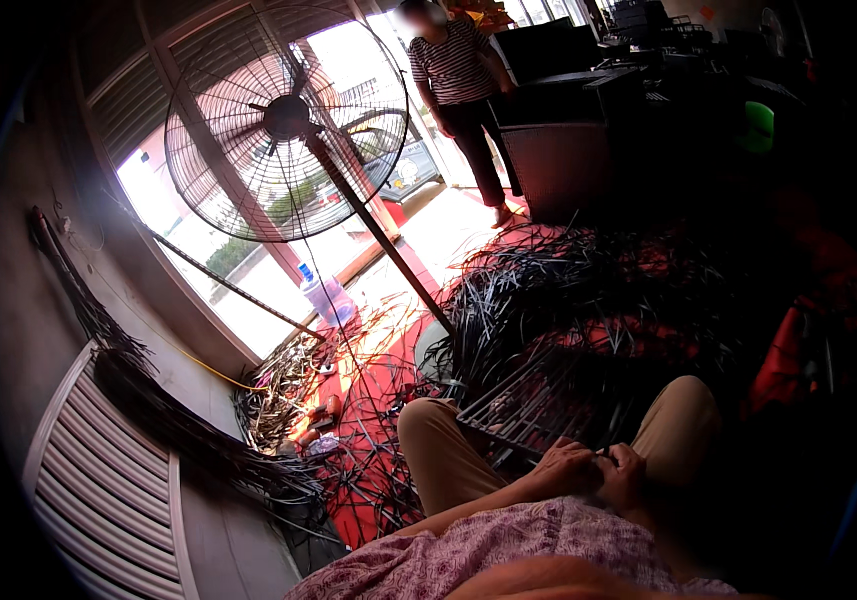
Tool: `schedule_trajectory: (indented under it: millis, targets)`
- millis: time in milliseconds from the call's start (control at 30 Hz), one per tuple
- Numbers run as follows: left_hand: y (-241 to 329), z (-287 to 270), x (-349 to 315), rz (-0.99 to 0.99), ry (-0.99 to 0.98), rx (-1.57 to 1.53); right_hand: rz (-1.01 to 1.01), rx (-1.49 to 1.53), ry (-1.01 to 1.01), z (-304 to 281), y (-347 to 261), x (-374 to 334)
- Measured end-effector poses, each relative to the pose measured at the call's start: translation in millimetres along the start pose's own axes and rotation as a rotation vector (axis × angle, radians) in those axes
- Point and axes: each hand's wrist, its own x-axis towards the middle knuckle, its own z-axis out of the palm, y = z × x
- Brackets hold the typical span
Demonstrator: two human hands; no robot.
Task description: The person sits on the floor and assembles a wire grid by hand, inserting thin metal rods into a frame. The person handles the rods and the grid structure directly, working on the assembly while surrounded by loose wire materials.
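I sit with my knees apart and both hands close together in front of my lap. A lattice of dark, flat strips (523,402), laid out like slats, reaches away from my hands between my knees. My left hand (565,464) is closed at its near edge, fingers bent round a dark strip. Right beside it my right hand (621,472) is also closed, in a pinch at the same edge. Shadow hides exactly what lies between the right fingertips.
Loose dark strips (518,290) lie heaped ahead on the red floor (358,460). A large standing fan (286,118) rises at the left, before a glass doorway. A water bottle (328,298) stands near it. Another person (456,75) stands by a boxy cabinet (558,165). A white radiator (108,480) lines the left wall.
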Motion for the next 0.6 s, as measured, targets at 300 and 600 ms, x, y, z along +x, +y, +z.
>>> schedule_trajectory:
  millis: [300, 600]
  targets:
    - [-9.4, 26.6, -9.2, -0.101, 0.036, 0.019, -0.013, 0.076, 0.038, 0.2, 15.4, -4.8]
    - [4.7, 12.3, -2.6, -0.040, 0.034, 0.015, -0.006, 0.003, 0.042, -1.1, 21.4, -5.6]
